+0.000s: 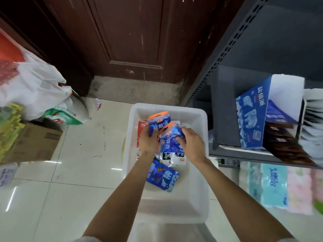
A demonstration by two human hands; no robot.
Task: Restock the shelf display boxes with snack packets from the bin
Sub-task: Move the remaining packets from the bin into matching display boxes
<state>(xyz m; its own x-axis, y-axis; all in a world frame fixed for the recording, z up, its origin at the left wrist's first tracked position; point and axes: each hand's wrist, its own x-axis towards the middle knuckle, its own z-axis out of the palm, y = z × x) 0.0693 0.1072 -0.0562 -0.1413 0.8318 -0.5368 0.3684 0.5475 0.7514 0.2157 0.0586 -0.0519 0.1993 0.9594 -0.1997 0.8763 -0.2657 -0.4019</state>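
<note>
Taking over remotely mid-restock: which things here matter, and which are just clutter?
Job: white bin; blue packets, one in left hand, one under right hand; blue display box on shelf.
Clutter: cardboard box; white plastic bag; tissue packs.

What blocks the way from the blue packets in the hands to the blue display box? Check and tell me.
Nothing visible does. Both the left hand and the right hand grip blue packets above the bin; the blue display box on the shelf stands open on top.
</note>
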